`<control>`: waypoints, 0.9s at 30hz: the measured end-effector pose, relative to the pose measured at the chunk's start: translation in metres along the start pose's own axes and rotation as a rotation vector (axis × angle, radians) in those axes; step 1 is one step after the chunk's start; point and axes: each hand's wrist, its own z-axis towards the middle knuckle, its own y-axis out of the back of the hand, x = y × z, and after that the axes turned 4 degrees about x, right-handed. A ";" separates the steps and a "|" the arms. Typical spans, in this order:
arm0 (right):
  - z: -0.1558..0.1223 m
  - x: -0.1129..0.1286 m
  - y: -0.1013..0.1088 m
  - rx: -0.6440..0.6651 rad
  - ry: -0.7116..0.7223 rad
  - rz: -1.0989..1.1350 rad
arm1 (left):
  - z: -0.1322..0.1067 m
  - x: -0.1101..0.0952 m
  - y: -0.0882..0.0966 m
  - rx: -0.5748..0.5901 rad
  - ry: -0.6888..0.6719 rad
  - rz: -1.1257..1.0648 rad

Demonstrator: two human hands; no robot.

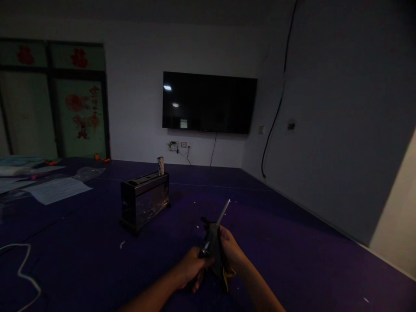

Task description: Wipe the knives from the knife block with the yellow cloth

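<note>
My left hand (pixel 192 266) is closed around the dark handle of a bladed tool (pixel 223 212). Its pale, straight blade points up and away from me. Part of the blade is hidden behind a dark grey, flexible piece (pixel 214 247) with a yellow edge low on its right. The left thumb lies against this piece. On its other side, my right hand (pixel 229 245) is closed on the grey piece, with its fingertips mostly hidden. Dim light leaves the exact kind of tool unclear. Both hands are just above the purple surface (pixel 276 251).
A black box-shaped appliance (pixel 146 201) stands left of my hands, a patterned cylinder (pixel 160 166) on top. Papers (pixel 58 190) and clear plastic (pixel 89 173) lie farther left. A white cable (pixel 24 264) curves at lower left. Small white scraps are scattered about. A television (pixel 209 103) hangs ahead.
</note>
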 end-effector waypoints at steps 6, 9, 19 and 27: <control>-0.001 0.000 0.000 0.024 -0.015 0.033 | 0.000 0.001 -0.001 -0.018 -0.015 -0.017; -0.001 0.000 0.000 0.029 -0.001 0.036 | -0.001 0.000 -0.001 -0.019 -0.011 -0.006; 0.000 0.000 0.001 0.015 -0.001 0.024 | -0.001 -0.001 -0.001 -0.015 -0.026 -0.021; 0.002 -0.005 0.004 0.036 -0.017 0.059 | 0.002 0.004 0.001 -0.016 -0.010 0.004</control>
